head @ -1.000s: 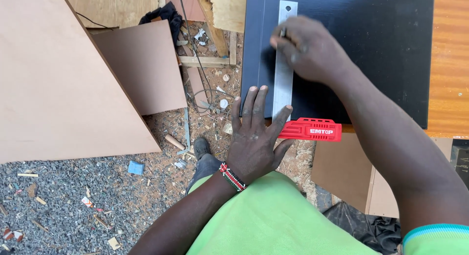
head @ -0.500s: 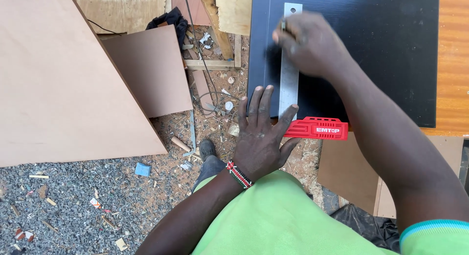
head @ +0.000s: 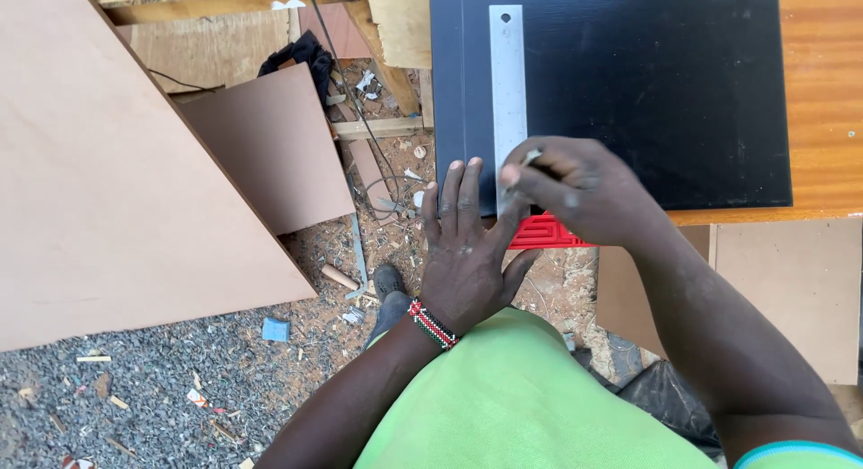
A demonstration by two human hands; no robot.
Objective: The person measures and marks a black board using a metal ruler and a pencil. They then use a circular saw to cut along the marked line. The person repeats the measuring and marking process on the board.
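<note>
A black board lies on an orange-brown wooden table. A try square rests on it: its steel blade runs up the board and its red stock sits against the near edge. My left hand presses flat, fingers spread, on the board's near left corner and the blade's lower end. My right hand is closed on a thin pencil, whose tip touches the board beside the blade near its lower end.
Large brown panels lean at the left over gravel strewn with wood scraps. A cable and offcuts lie by the table's left edge. Another brown panel sits below the table at the right. My shoe shows on the ground.
My right hand has slid along the steel blade from its far end down to its near end, close to the red stock. My left hand stays pressed in place.
</note>
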